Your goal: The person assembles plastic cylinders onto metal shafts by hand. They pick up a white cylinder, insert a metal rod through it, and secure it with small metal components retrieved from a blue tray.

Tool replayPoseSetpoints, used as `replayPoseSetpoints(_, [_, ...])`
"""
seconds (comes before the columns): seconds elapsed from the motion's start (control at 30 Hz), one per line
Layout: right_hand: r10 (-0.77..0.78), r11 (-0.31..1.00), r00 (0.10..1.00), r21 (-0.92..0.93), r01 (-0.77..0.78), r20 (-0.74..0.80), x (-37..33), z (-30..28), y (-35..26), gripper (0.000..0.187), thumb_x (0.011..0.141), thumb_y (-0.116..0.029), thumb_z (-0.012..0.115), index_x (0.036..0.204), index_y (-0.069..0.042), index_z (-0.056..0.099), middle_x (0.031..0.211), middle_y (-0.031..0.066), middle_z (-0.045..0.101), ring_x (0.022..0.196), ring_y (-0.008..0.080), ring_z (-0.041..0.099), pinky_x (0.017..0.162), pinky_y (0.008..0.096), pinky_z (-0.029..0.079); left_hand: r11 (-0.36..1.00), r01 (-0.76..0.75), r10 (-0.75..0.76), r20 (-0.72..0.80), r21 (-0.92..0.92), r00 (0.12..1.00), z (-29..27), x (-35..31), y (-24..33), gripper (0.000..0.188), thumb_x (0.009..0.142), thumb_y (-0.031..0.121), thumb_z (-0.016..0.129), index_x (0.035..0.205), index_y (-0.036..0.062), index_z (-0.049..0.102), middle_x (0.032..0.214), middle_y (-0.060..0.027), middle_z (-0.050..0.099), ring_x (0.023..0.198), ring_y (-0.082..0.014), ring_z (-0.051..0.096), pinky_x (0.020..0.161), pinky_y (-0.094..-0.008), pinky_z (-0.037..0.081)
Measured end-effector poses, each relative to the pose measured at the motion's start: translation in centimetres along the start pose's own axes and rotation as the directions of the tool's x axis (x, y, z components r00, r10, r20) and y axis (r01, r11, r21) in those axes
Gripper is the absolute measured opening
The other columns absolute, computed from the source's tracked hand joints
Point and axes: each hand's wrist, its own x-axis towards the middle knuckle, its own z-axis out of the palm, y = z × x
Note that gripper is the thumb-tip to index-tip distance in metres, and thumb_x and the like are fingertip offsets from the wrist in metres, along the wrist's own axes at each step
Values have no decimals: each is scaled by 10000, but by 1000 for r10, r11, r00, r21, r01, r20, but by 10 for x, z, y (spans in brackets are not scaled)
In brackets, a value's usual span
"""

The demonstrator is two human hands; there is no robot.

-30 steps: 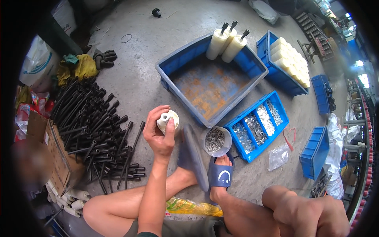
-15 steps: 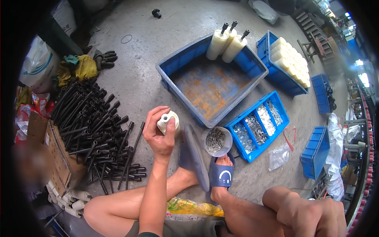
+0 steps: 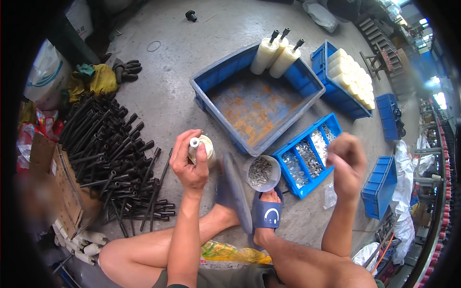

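Note:
My left hand point(image 3: 189, 165) is shut on a cream plastic roller point(image 3: 205, 148) with a white end cap, held upright above my left foot. My right hand point(image 3: 346, 161) hovers with curled fingers, its back to the camera, just right of a blue compartment tray point(image 3: 331, 126) of small metal parts. Whether it holds anything is hidden. A round grey tub of screws point(image 3: 261, 173) stands between my hands, by my right foot.
A large rusty-bottomed blue crate point(image 3: 211, 79) holds three cream rollers with black shafts point(image 3: 276, 57). A further blue crate point(image 3: 336, 98) is full of cream rollers. Black rods point(image 3: 115, 153) are piled at left beside a cardboard box point(image 3: 57, 182). Gloves point(image 3: 125, 69) lie behind the pile.
My right hand has risen from beside my knee at the lower right to next to the compartment tray. The left hand still holds the roller in the same place.

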Motion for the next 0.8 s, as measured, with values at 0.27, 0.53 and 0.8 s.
replayPoseSetpoints(0.27, [492, 465, 866, -868, -173, 91, -66, -52, 174, 280, 854, -144, 799, 1124, -76, 773, 879, 171, 776, 827, 365, 761, 778, 450, 605, 998, -6, 3, -33, -66, 999, 5, -9, -4, 243, 913, 61, 797, 1127, -39, 739, 1146, -174, 737, 1028, -280, 722, 927, -376, 573])
replayPoseSetpoints(0.53, [340, 392, 939, -915, -95, 48, -79, -33, 205, 202, 867, -220, 816, 951, -60, 727, 850, 193, 741, 829, 412, 731, 743, 507, 582, 999, -35, 34, 53, 18, 998, 2, -12, -1, 214, 922, 39, 769, 1115, -48, 739, 1164, -179, 729, 1052, -281, 711, 932, -363, 566])
replayPoseSetpoints(0.8, [307, 524, 952, -833, -180, -13, -77, -38, 193, 134, 890, -162, 776, 928, -38, 745, 866, 189, 753, 817, 390, 741, 729, 469, 582, 999, -42, 41, 87, 16, 995, 1, -11, 2, 219, 975, 76, 678, 1123, -79, 722, 1196, -192, 712, 1079, -264, 693, 944, -353, 558])
